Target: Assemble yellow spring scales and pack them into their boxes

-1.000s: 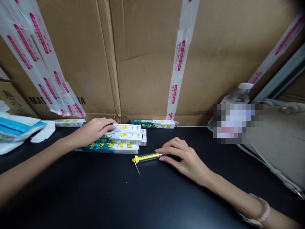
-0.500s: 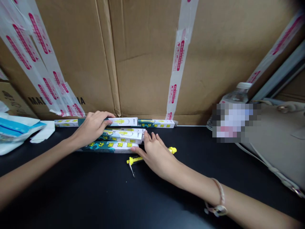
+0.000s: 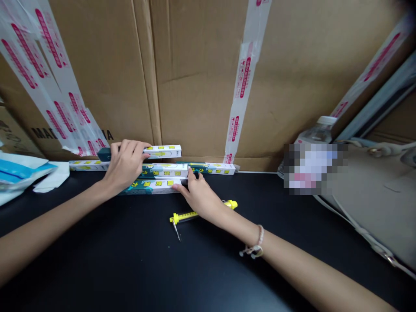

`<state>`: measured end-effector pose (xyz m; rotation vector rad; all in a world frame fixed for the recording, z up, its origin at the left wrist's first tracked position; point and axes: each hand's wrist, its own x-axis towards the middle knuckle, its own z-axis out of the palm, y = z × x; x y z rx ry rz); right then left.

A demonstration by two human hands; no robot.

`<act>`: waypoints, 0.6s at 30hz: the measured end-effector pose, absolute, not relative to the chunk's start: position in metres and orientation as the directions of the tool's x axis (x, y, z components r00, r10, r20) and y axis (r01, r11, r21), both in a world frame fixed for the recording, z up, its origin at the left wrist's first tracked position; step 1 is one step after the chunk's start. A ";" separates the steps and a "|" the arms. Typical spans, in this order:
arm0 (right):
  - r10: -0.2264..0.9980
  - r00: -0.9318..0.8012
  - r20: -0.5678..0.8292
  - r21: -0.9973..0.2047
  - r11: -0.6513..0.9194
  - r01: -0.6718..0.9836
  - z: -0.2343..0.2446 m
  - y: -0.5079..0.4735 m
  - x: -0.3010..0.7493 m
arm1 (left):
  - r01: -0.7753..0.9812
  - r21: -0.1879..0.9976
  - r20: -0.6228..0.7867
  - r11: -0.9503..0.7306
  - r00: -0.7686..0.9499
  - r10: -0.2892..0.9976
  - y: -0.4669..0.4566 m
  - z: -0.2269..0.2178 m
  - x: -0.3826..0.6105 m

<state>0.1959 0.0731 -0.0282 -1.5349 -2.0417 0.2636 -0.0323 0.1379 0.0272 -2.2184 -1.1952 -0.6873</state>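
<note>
My left hand (image 3: 125, 164) is closed around a long white and teal box (image 3: 160, 151), holding it lifted above a stack of similar boxes (image 3: 162, 171) that lies against the cardboard wall. My right hand (image 3: 198, 195) grips the right ends of the stacked boxes, thumb on the lowest box (image 3: 152, 185) and fingers over the top. A clear pen-like tool with yellow ends and a metal tip (image 3: 182, 216) lies on the black table just below my right wrist, untouched.
Large taped cardboard cartons (image 3: 201, 78) form the wall behind. More long boxes lie along it at left (image 3: 86, 165) and right (image 3: 214, 168). A white and blue bag (image 3: 19, 173) sits far left. A water bottle (image 3: 316, 130) and a beige bag (image 3: 377, 190) stand right.
My left hand lifted the top box off the stack. My right hand let go of the yellow tool and moved left and forward to grip the ends of the stacked boxes.
</note>
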 end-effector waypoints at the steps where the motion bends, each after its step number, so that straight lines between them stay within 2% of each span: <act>1: 0.924 -0.188 0.334 -0.484 0.339 0.807 -0.027 0.073 0.199 | 0.847 -0.239 0.649 -0.476 0.504 0.570 0.136 0.030 -0.032; 6: 0.848 -0.200 0.490 -0.517 0.467 0.718 -0.012 0.061 0.223 | 0.763 -0.424 0.657 -0.489 0.630 0.413 0.114 0.042 -0.014; 8: 0.801 -0.210 0.560 -0.519 0.538 0.664 -0.007 0.049 0.234 | 0.693 -0.539 0.656 -0.478 0.702 0.278 0.100 0.042 -0.002; 9: 0.781 -0.209 0.589 -0.519 0.564 0.642 -0.005 0.042 0.240 | 0.669 -0.557 0.650 -0.492 0.720 0.243 0.092 0.041 0.004; 12: 0.747 -0.212 0.630 -0.509 0.603 0.614 -0.004 0.015 0.255 | 0.662 -0.513 0.655 -0.546 0.713 0.249 0.069 0.032 0.017; 14: 0.743 -0.187 0.643 -0.522 0.604 0.602 -0.006 -0.003 0.262 | 0.593 -0.513 0.635 -0.621 0.749 0.190 0.055 0.025 0.021; 18: 0.816 -0.010 0.578 -0.734 0.525 0.430 -0.016 -0.024 0.269 | 0.483 -0.568 0.525 -0.666 0.836 0.157 0.038 0.010 0.018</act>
